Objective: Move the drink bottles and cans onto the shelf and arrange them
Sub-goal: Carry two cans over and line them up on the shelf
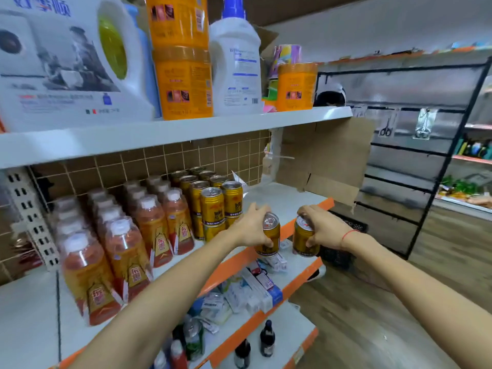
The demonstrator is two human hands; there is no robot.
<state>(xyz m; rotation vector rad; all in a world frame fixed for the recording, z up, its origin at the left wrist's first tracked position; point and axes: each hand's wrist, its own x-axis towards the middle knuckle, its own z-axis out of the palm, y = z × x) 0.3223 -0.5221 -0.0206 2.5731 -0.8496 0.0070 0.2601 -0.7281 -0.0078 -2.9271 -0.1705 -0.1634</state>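
From the head view, the left hand (250, 226) grips a gold can (269, 235) from above, and the right hand (326, 227) grips a second can (303, 237), both at the orange front edge of the shelf (282, 198), right of the stacked cans (213, 206). Whether either base touches the shelf seems unclear. Set too close, a can could knock the stack over or tip off the edge.

Rear gold drink cans (186, 173) hidden behind front rows; white detergent jug (66, 62) cropped left, label print blurred.
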